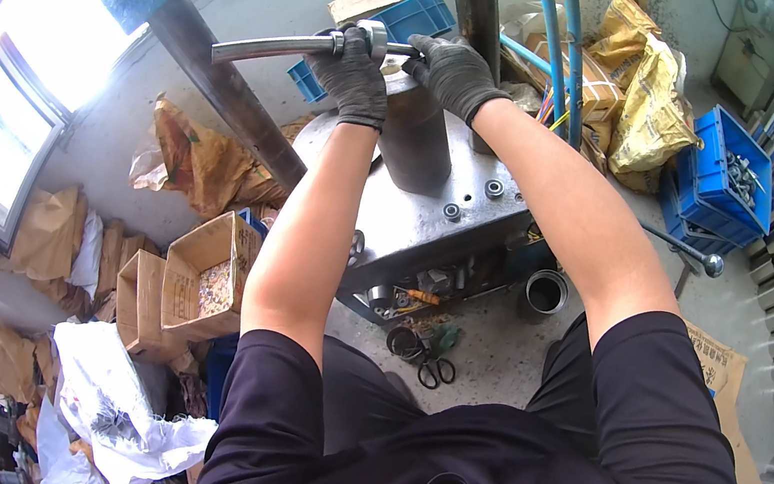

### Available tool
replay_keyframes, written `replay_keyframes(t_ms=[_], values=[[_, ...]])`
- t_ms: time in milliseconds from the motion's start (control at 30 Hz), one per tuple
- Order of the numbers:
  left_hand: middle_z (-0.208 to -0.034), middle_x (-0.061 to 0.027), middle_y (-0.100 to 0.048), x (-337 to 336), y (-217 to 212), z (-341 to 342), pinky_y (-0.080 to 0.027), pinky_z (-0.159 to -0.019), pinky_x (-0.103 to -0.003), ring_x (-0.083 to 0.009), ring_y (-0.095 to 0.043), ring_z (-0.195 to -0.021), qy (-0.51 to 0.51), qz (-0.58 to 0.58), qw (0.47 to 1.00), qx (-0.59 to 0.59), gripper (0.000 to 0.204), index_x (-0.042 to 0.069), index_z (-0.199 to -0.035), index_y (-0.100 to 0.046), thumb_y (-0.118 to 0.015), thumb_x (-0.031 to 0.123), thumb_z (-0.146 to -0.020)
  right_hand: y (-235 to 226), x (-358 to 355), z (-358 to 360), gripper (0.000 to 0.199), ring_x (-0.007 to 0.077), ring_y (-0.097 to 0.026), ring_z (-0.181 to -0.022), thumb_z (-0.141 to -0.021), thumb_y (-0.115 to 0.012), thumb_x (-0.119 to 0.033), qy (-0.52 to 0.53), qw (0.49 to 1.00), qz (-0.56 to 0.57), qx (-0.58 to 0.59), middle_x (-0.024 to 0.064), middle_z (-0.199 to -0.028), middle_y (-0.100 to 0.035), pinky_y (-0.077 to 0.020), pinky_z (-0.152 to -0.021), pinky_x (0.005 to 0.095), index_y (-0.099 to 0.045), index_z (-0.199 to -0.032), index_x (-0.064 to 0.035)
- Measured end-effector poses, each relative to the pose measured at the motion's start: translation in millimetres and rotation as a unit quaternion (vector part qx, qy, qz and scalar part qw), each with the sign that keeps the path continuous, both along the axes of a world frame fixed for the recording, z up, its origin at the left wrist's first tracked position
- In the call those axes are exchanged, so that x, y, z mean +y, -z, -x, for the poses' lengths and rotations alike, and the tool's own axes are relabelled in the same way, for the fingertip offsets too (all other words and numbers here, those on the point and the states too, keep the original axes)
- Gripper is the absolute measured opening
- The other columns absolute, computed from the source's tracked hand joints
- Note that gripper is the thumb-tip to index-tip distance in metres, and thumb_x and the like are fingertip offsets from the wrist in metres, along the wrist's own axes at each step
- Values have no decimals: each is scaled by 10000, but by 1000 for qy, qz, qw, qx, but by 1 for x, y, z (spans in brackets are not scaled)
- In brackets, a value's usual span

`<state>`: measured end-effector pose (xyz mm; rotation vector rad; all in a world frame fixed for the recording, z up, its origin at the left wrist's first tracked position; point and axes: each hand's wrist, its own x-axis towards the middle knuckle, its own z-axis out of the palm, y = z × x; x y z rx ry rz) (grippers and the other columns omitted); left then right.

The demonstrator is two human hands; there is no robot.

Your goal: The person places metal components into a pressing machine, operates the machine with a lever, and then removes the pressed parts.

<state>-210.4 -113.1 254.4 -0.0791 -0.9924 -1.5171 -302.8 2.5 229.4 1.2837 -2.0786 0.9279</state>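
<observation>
A long shiny metal shaft [271,49] lies nearly level above a dark upright cylinder [414,150]. My left hand [353,85], in a dark grey glove, is closed round the shaft just left of a thick metal ring [374,39] that sits on it. My right hand [456,75], gloved alike, has its fingers closed at the shaft's thinner right end; the very tip is hidden. Below the hands the cylinder stands on a smooth metal machine table [416,221]. Two small bearing-like rings, one of them a dark ring [495,189], lie near the table's right edge.
Dark steel columns [477,3] rise behind and left of the table. Blue bins of metal parts [736,181] stand at right, near a ball-ended lever [710,264]. Cardboard boxes [209,280] are at left. Scissors [436,372] and a black pot [543,295] sit below the table.
</observation>
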Motion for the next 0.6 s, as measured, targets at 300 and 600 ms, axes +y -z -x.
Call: replay_keyframes(t_ms=[300,600], values=[[-947,-34,-522,-65,-24,8,-637,-671,-350,-136,-607,-811,-128,161,968,-143,335,75,-1047,-397,-652,-77,-892,-43,32,-37,453,398,-694,-1093,-1010,-645,-348,-47,993,-105,-35,204,-1113,-743,-537,-994,468,-627,-1378,-85],[-947,-145,-635,3,-54,-12,-658,-636,-321,-202,-727,-786,-61,115,964,-231,349,-47,-1157,-415,-632,-29,-885,-52,282,-86,184,320,-643,-1005,-803,-702,-111,-106,902,-380,174,126,-973,-663,-524,-907,437,-686,-971,-38]])
